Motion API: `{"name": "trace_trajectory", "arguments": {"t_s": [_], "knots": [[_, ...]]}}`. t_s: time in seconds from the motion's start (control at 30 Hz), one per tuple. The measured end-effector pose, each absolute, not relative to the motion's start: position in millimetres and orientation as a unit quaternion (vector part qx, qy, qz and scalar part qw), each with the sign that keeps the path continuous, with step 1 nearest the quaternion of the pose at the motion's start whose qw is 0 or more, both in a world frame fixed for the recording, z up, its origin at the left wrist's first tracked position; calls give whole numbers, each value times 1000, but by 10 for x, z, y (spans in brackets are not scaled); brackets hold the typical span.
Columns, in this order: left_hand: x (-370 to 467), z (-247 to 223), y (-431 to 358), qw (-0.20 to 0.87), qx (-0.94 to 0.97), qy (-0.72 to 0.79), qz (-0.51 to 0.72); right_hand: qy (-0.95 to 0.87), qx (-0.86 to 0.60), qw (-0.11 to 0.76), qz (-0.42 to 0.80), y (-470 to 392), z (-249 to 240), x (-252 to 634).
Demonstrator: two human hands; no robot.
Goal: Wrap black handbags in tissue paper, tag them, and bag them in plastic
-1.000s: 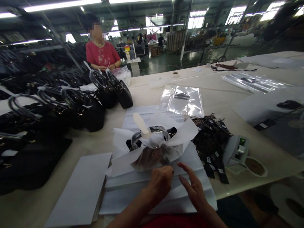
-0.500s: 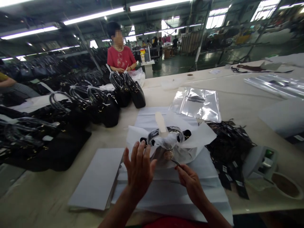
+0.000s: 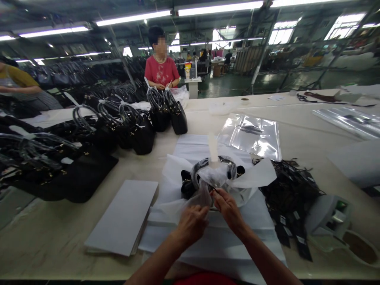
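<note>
Far L of the wrapped bag (image 3: pixel 214 174), set back: co-worker in yellow top (image 3: pixel 22 89). Also L of it, closer in: row of blk bags (image 3: pixel 67 170) w/ plastic-covered handles, on the desk (image 3: pixel 166 148). Nearer L of it, toward the wearer: stack of wht boards (image 3: pixel 123 217), lying flat. Behind it & L, across the desk: co-worker in red top (image 3: pixel 162 69), w/ 2 small blk bags (image 3: pixel 178 118) in front.

At its front L: L hand (image 3: pixel 192 223), fingers curled, pinching a thin gray see-thru sheet (image 3: pixel 202 196).

The wrapped bag itself sits on pale sheets (image 3: pixel 249 245), handles up in clear plastic, a beige strip (image 3: pixel 213 148) upright at them, wht paper (image 3: pixel 257 174) spread out on its R. At its front, slightly R: R hand (image 3: pixel 225 202), fingertips closed on a thin dark cord (image 3: pixel 214 189); can't tell what the cord's far end joins.

Behind it & R: clear plastic sleeves (image 3: pixel 258 136), flat, shiny. Close R of it: pile of blk tags (image 3: pixel 292 194). Well R of it, toward the wearer: pale gray gadget (image 3: pixel 323 215) & round brown thing (image 3: pixel 360 247). Far R of it, set back: more shiny film (image 3: pixel 344 118).
</note>
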State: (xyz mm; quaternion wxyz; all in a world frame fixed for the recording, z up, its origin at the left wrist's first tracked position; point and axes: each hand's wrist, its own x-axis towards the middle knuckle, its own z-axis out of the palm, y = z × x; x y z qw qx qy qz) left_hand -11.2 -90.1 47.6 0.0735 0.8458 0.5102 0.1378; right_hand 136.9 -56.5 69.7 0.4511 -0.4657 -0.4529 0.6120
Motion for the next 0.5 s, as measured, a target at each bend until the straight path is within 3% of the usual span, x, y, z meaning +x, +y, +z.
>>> {"name": "trace_trajectory", "arguments": {"t_s": [0.13, 0.23, 0.33, 0.5], "knots": [[-348, 904, -764, 171, 710, 593, 339, -468, -478, 437, 601, -426, 687, 1329], [-465, 1084, -407, 318, 587, 589, 455, -508, -491, 413, 574, -311, 698, 1282], [-496, 1128, -45, 454, 559, 546, 429, -581, -496, 384, 518, -205, 736, 1229], [-495, 1046, 195, 527, 543, 520, 397, -667, -518, 336, 417, -82, 823, 1153]]}}
